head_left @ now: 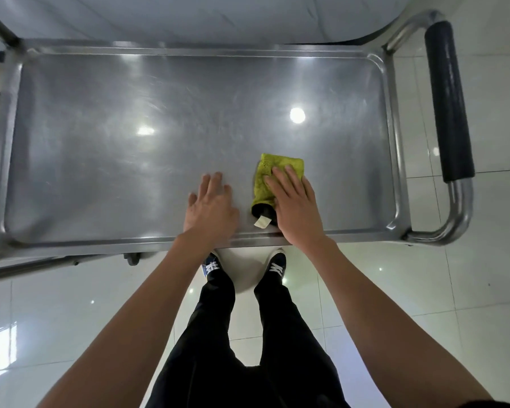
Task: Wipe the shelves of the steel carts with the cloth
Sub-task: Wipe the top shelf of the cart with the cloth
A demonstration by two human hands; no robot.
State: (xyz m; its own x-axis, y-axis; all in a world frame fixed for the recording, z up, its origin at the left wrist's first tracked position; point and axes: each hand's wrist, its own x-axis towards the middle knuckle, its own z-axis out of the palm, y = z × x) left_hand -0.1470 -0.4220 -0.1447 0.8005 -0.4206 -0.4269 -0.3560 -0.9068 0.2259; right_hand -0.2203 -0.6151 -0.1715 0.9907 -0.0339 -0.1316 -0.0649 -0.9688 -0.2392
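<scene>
The steel cart's top shelf (130, 119) fills the upper half of the view, a shiny tray with a raised rim. A folded yellow-green cloth (273, 169) with a dark edge and a white tag lies on it near the front rim, right of centre. My right hand (295, 207) lies flat on the cloth with straight fingers, pressing it onto the steel. My left hand (211, 204) rests flat on the bare shelf just left of the cloth, fingers spread, holding nothing.
The cart's push handle with a black grip (448, 98) curves round the right end. Steel posts (0, 28) rise at the left end. Something covered in white fabric (218, 16) lies beyond the cart. My legs and shoes (245, 266) stand on a glossy tiled floor.
</scene>
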